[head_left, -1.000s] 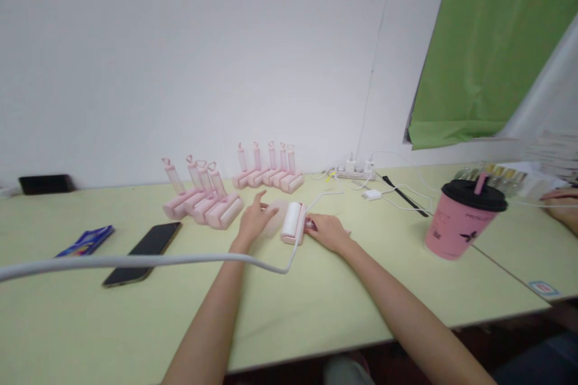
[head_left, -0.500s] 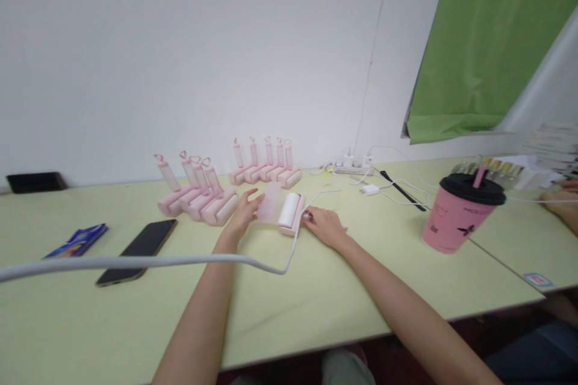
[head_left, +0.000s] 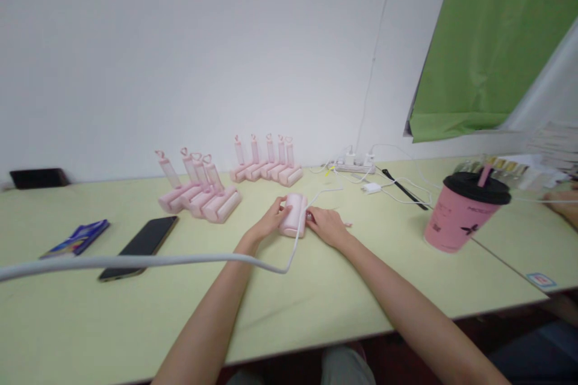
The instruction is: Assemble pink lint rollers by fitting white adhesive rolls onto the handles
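A pink lint roller (head_left: 293,215) lies on the table in front of me, its pale cover over the roll. My left hand (head_left: 272,220) grips the cover from the left side, thumb and fingers pressed against it. From the right, my right hand (head_left: 327,226) is closed around the handle. Most of that handle is hidden in my fingers; a small pink end (head_left: 347,225) pokes out past them. Just beyond my left hand stands a group of pink lint rollers (head_left: 221,206) with upright handles topped by heart-shaped loops. Farther back, near the wall, is a second row of them (head_left: 266,172).
A black phone (head_left: 139,248) and a blue packet (head_left: 79,239) lie on the left. A pink lidded cup (head_left: 456,222) stands on the right, near a black strap (head_left: 405,189) and a white charger (head_left: 371,188). A white cable (head_left: 180,258) crosses the near view. Another person's arm shows far right.
My left hand has moved right, bringing the translucent cover onto the lint roller. The white roll that showed before is now covered. My right hand stays on the handle.
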`<state>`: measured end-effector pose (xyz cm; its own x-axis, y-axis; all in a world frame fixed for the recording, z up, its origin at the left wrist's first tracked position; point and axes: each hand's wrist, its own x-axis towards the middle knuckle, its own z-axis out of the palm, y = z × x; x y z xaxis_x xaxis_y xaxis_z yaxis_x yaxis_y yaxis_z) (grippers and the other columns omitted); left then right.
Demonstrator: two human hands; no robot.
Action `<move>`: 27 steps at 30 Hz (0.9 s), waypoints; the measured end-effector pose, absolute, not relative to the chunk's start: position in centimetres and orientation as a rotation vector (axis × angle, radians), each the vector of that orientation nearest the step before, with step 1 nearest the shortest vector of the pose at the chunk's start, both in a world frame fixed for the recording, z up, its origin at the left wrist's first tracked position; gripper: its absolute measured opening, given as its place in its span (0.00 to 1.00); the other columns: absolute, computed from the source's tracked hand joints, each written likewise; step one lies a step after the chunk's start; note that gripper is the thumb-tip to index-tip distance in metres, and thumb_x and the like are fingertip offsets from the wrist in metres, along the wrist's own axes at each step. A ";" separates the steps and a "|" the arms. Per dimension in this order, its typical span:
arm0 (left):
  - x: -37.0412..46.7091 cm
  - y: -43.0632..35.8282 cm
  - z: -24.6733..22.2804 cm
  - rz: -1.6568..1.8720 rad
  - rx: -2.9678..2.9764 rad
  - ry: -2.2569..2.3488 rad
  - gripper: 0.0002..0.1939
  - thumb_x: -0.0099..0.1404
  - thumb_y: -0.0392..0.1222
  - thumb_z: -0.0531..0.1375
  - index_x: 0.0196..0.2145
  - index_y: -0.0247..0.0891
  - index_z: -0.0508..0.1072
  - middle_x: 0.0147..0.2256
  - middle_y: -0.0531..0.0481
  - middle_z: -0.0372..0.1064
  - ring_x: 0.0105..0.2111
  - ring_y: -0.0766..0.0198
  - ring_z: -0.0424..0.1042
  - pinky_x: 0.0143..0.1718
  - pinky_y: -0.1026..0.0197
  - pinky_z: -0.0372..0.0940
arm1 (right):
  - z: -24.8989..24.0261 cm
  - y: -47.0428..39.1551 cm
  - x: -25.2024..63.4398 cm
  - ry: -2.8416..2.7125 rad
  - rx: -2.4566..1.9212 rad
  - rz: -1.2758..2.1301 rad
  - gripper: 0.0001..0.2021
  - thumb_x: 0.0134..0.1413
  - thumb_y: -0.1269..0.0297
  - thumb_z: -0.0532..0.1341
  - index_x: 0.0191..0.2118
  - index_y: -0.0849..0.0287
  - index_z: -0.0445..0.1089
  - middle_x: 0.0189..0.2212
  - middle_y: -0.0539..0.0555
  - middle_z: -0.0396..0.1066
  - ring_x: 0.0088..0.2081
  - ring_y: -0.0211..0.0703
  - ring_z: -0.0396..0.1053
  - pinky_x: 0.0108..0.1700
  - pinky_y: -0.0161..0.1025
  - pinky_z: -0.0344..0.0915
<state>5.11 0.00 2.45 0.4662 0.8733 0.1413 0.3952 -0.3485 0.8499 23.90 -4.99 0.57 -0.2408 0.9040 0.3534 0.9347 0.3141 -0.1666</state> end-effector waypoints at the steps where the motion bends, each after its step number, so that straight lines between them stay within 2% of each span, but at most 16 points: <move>1: 5.4 0.1 2.3 0.793 1.971 1.082 0.29 0.62 0.56 0.48 0.53 0.31 0.55 0.45 0.38 0.64 0.41 0.59 0.66 0.42 0.56 0.62 | 0.5 -5.0 24.0 -2.192 -1.635 -0.112 0.13 0.60 0.57 0.50 0.46 0.56 0.63 0.42 0.53 0.71 0.41 0.44 0.68 0.38 0.36 0.57; 5: 6.6 -0.1 1.9 0.868 2.219 1.355 0.22 0.66 0.47 0.44 0.52 0.31 0.59 0.49 0.37 0.63 0.48 0.57 0.63 0.49 0.55 0.58 | 0.4 -4.7 23.9 -2.156 -1.669 -0.120 0.12 0.59 0.57 0.50 0.45 0.54 0.64 0.41 0.52 0.71 0.42 0.43 0.68 0.38 0.36 0.57; 7: 6.8 -0.6 2.2 0.898 2.344 1.569 0.21 0.66 0.45 0.44 0.53 0.32 0.59 0.50 0.36 0.61 0.50 0.56 0.61 0.50 0.53 0.56 | 0.3 -4.5 23.7 -2.143 -1.698 -0.158 0.12 0.59 0.58 0.52 0.45 0.55 0.64 0.40 0.53 0.70 0.42 0.43 0.67 0.39 0.36 0.57; 11: 7.1 -2.2 3.5 0.888 2.637 1.639 0.24 0.64 0.48 0.48 0.56 0.38 0.55 0.49 0.40 0.59 0.49 0.56 0.59 0.49 0.54 0.57 | -0.1 -4.3 23.5 -2.128 -1.743 -0.236 0.13 0.57 0.55 0.53 0.43 0.55 0.66 0.40 0.55 0.68 0.40 0.44 0.67 0.36 0.37 0.58; 15: 7.9 -3.6 3.7 0.581 2.981 1.448 0.27 0.57 0.53 0.57 0.53 0.42 0.59 0.50 0.43 0.59 0.48 0.54 0.58 0.45 0.53 0.60 | -0.3 -4.3 23.4 -2.122 -1.764 -0.291 0.13 0.57 0.56 0.53 0.43 0.56 0.67 0.39 0.56 0.66 0.38 0.43 0.67 0.35 0.37 0.57; 18: 8.4 -4.0 3.1 0.478 3.043 1.486 0.30 0.53 0.46 0.61 0.53 0.41 0.59 0.53 0.42 0.55 0.50 0.52 0.56 0.45 0.53 0.61 | 0.2 -4.5 23.3 -2.108 -1.743 -0.368 0.12 0.57 0.57 0.54 0.42 0.58 0.67 0.37 0.57 0.67 0.37 0.44 0.66 0.39 0.40 0.57; 22: 7.5 -3.2 2.7 0.536 3.014 1.437 0.24 0.56 0.37 0.56 0.51 0.42 0.61 0.52 0.45 0.57 0.51 0.57 0.57 0.47 0.57 0.61 | 1.3 -5.1 23.0 -2.077 -1.556 -0.531 0.12 0.56 0.61 0.55 0.45 0.59 0.65 0.39 0.59 0.68 0.43 0.48 0.63 0.50 0.47 0.51; 27: 3.6 0.0 2.8 0.793 2.687 1.637 0.19 0.55 0.38 0.56 0.47 0.39 0.68 0.49 0.44 0.63 0.47 0.57 0.63 0.48 0.57 0.60 | 2.1 -5.9 22.6 -2.135 -1.254 -0.592 0.12 0.56 0.68 0.54 0.46 0.54 0.65 0.46 0.56 0.66 0.50 0.47 0.58 0.57 0.51 0.41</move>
<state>3.62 0.00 2.78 0.3730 0.8082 0.4558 0.8584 -0.4870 0.1610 22.59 -5.89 2.13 -0.3844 0.6244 0.6800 0.8855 0.4577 0.0803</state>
